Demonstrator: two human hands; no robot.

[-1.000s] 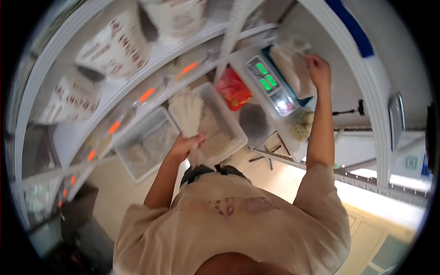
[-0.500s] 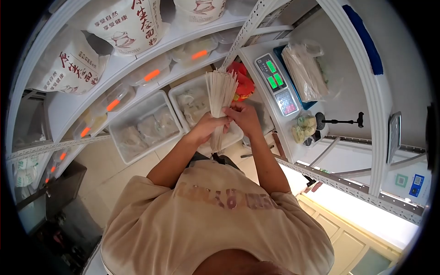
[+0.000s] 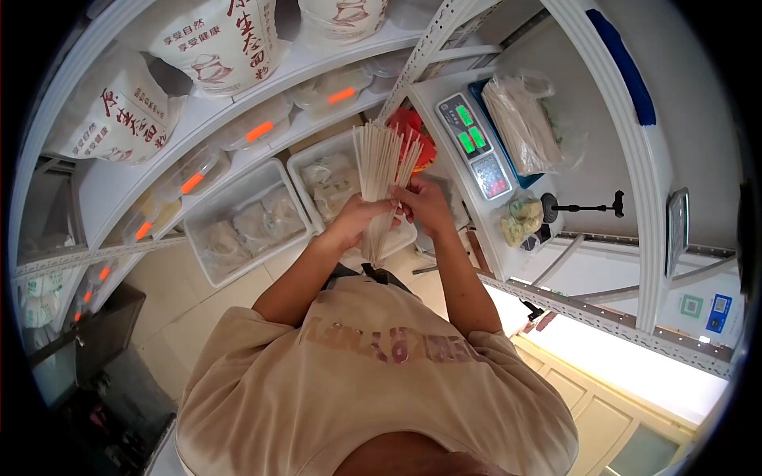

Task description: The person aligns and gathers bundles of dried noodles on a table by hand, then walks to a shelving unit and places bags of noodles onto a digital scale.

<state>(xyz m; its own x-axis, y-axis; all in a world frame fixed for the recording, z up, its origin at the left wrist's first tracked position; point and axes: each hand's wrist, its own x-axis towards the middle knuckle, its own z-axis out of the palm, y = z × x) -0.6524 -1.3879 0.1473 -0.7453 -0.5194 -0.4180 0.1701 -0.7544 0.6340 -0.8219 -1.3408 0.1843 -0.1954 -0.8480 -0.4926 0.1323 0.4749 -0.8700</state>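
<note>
A fanned bundle of dried noodles [image 3: 377, 163] stands nearly upright in front of my chest, its lower ends reaching down between my forearms. My left hand [image 3: 359, 218] is closed around the bundle's middle. On the bundle's right side, my right hand [image 3: 425, 206] is closed, thumb and fingers pinching a few noodles that lean away from the others. Beyond my right hand lies a red bag [image 3: 425, 151], partly hidden by the noodles. Further right, a digital scale [image 3: 476, 147] with green lit displays sits on a white shelf.
Beside the scale, a plastic bag of noodles [image 3: 520, 123] lies on a blue tray [image 3: 530, 181]. White bins [image 3: 230, 278] of bagged goods stand left and ahead. Flour sacks [image 3: 218, 47] and lidded containers [image 3: 262, 127] fill the shelves. A perforated metal post [image 3: 425, 59] rises ahead.
The bundle has spread wider at the top, with several noodles on the right now tilting outward beside my right hand. The view has shifted slightly.
</note>
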